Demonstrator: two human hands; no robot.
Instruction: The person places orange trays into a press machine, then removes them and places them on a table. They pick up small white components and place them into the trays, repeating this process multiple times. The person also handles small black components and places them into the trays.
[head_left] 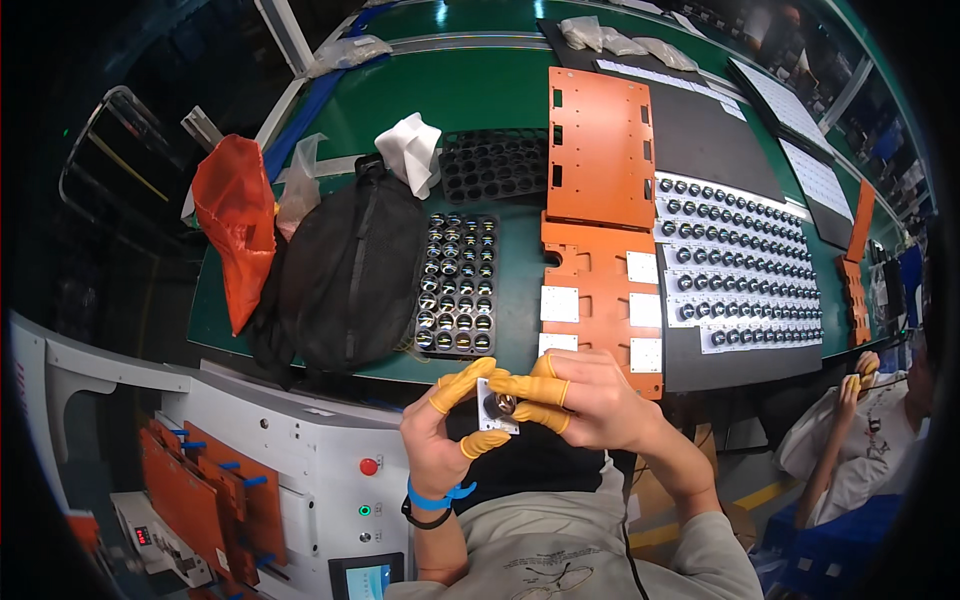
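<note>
Close in front of my body, my left hand point(437, 440) pinches a small white square board point(486, 415) by its edges. Yellow finger cots cover the fingertips of both hands. A black round lens point(501, 405) stands out from the face of that board. My right hand point(592, 398) closes its thumb and fingers around the lens from the right. Just beyond my right hand lies an orange fixture plate point(597, 265) bearing several white square boards point(559, 304). A black tray point(456, 352) of glossy round lenses sits beyond my left hand.
Rows of white boards with black lenses point(740, 265) cover a dark mat at the right. An upper orange plate point(600, 150), an empty black tray point(495, 165), a black bag point(360, 270) and an orange bag point(235, 225) share the bench. A grey machine point(310, 450) stands left; another person point(865, 430) sits right.
</note>
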